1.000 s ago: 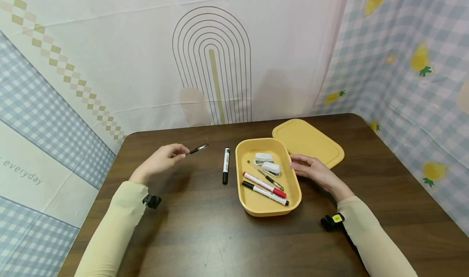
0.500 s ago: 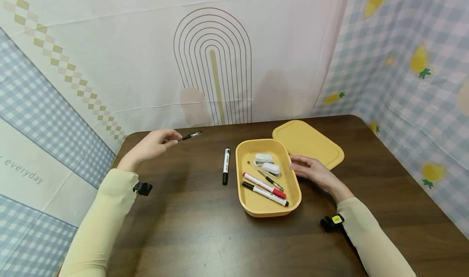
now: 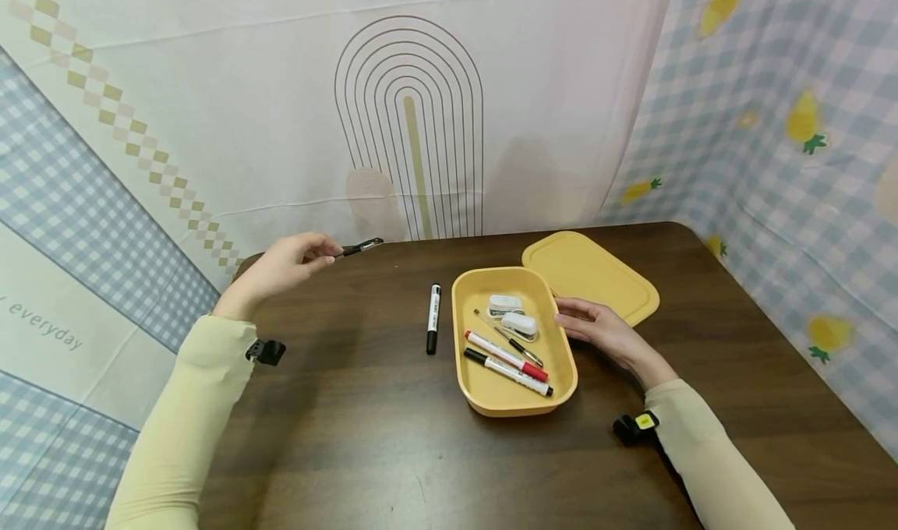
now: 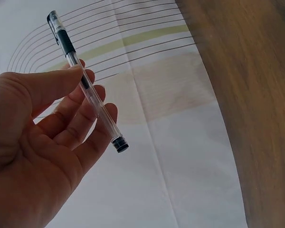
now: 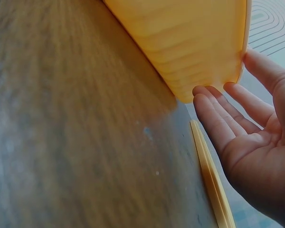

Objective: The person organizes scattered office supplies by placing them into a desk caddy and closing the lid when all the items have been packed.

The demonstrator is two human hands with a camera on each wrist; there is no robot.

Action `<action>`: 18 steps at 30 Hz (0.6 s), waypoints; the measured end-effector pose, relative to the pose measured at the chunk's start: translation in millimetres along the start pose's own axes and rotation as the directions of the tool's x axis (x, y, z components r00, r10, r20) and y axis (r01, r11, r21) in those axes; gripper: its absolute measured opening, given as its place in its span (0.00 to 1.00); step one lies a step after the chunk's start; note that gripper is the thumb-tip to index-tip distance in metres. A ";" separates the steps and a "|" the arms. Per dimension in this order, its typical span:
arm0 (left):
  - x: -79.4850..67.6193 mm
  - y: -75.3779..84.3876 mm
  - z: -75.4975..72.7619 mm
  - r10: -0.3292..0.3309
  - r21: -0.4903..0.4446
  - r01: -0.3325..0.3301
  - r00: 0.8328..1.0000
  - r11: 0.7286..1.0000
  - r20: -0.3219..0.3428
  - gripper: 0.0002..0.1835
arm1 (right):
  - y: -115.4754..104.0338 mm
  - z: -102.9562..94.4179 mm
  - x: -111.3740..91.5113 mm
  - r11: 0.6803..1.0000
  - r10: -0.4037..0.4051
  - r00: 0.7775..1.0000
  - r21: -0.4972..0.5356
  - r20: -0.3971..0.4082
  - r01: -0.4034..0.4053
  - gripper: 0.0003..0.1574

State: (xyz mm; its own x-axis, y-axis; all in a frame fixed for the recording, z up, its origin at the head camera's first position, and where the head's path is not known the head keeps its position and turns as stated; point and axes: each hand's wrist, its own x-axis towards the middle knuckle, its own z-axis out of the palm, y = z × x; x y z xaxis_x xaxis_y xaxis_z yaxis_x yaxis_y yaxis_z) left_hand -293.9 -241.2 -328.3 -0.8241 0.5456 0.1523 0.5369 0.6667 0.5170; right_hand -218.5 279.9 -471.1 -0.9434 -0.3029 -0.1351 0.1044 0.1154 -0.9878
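My left hand [image 3: 288, 265] pinches a clear-barrelled gel pen [image 4: 99, 105] between thumb and fingertips, raised over the table's back left. The pen's black cap [image 4: 61, 35] with its clip points away from the palm. At the right side of a yellow plastic box [image 3: 515, 410], my right hand [image 3: 605, 331] touches the rim and outer wall, its fingers fairly straight. Inside the box lie two small white staplers [image 3: 519, 325], another pen [image 3: 525, 351], a red-capped marker [image 3: 501, 352] and a black-capped marker [image 3: 508, 372].
A black-and-white marker [image 3: 433, 319] lies on the brown table [image 3: 365, 452], left of the box. Behind the box, to the right, lies a flat yellow lid [image 3: 589, 273]. Patterned cloth [image 3: 561, 86] hangs along the table's back and sides.
My left hand has moved up, back and to the left with the gel pen. My right hand and the box have stayed in place.
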 end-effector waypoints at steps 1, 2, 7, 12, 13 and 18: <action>-0.2 -0.4 0.7 0.000 0.001 0.000 1.000 1.000 0.001 0.10 | -0.1 0.1 0.0 1.000 -0.001 1.000 -0.005 -0.003 0.001 0.41; -0.4 -0.6 1.2 -0.001 0.003 0.001 1.000 1.000 0.002 0.10 | -0.1 0.2 0.1 1.000 -0.003 1.000 -0.010 -0.006 0.003 0.40; -1.8 -2.0 2.7 -0.008 0.006 0.008 1.000 1.000 0.002 0.10 | -0.5 -0.1 1.0 0.999 -0.020 1.000 -0.029 -0.010 0.019 0.40; -2.1 -3.5 5.2 -0.004 -0.001 0.004 1.000 1.000 -0.009 0.10 | 0.6 -1.8 2.2 0.997 -0.046 0.999 -0.061 0.001 0.046 0.40; -2.0 -3.7 5.8 -0.003 -0.001 0.003 1.000 1.000 -0.012 0.10 | 1.0 -2.3 2.3 0.996 -0.050 0.999 -0.070 0.000 0.050 0.40; -1.4 -3.7 8.8 -0.001 -0.007 0.001 1.000 1.000 -0.013 0.10 | 0.0 -3.7 1.3 0.988 -0.090 0.996 -0.124 0.021 0.092 0.42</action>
State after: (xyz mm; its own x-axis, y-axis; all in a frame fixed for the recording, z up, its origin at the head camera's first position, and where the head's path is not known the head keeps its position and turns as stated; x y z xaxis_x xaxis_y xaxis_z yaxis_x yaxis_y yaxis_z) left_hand -293.1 -240.0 -337.8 -0.8269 0.5383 0.1628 0.5350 0.6637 0.5227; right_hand -220.9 283.0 -471.0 -0.9422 -0.3317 -0.0475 -0.0225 0.2040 -0.9787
